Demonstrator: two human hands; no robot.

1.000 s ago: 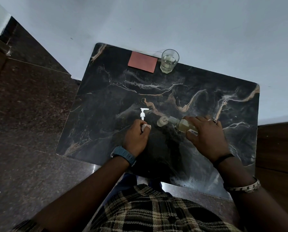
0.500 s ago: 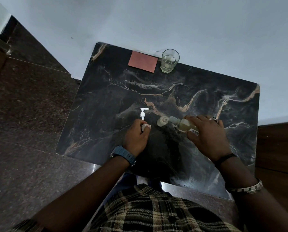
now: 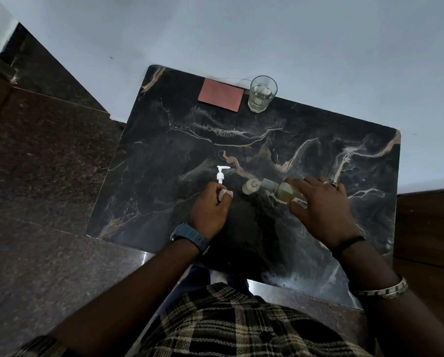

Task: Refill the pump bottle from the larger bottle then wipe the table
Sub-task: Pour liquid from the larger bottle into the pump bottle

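Pump bottle (image 3: 249, 187), uncapped, is standing mid-bench (image 3: 164, 140) while the right hand (image 3: 321, 210) is gripping the larger bottle (image 3: 284, 192), tilting its neck against the opening. Left hand (image 3: 210, 210) is pinching a small white cap (image 3: 224, 195) beside the white pump head (image 3: 221, 175) lying on the bench.
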